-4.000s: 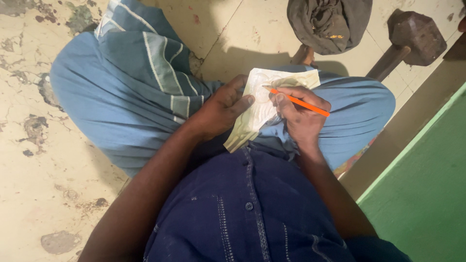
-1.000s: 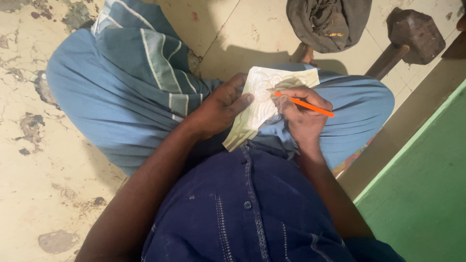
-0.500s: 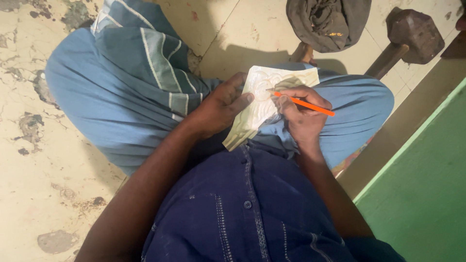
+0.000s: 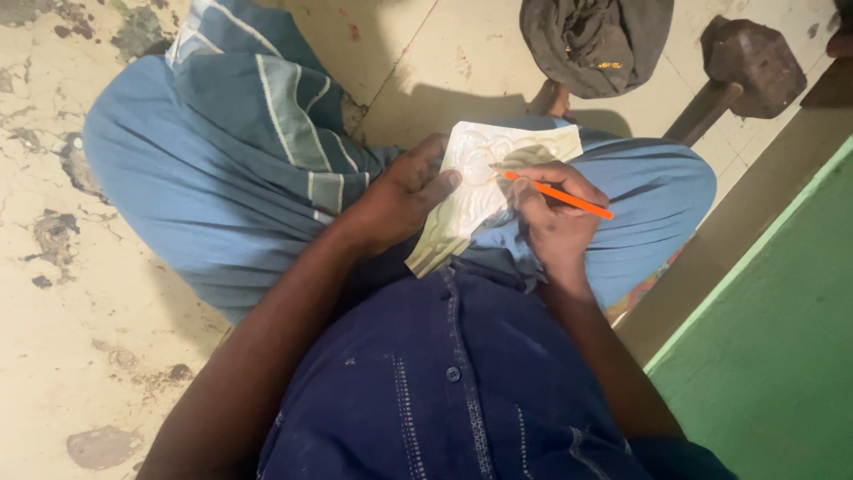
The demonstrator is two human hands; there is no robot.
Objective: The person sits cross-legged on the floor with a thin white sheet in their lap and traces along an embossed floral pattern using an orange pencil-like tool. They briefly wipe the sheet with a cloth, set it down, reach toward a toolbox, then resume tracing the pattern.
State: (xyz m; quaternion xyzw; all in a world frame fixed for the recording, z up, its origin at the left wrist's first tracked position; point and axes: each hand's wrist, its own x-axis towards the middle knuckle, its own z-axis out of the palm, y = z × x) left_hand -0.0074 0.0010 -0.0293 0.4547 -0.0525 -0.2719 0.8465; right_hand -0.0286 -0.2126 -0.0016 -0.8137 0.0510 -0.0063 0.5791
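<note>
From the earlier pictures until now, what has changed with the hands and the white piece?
Nothing has visibly changed. The left hand still steadies the pale carved slab on the lap, and the right hand still holds the orange pencil with its tip on the slab.

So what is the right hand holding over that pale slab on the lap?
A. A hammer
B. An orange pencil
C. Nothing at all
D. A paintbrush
B: the right hand grips a thin orange pencil, its tip on the pale slab that the left hand steadies.
</note>
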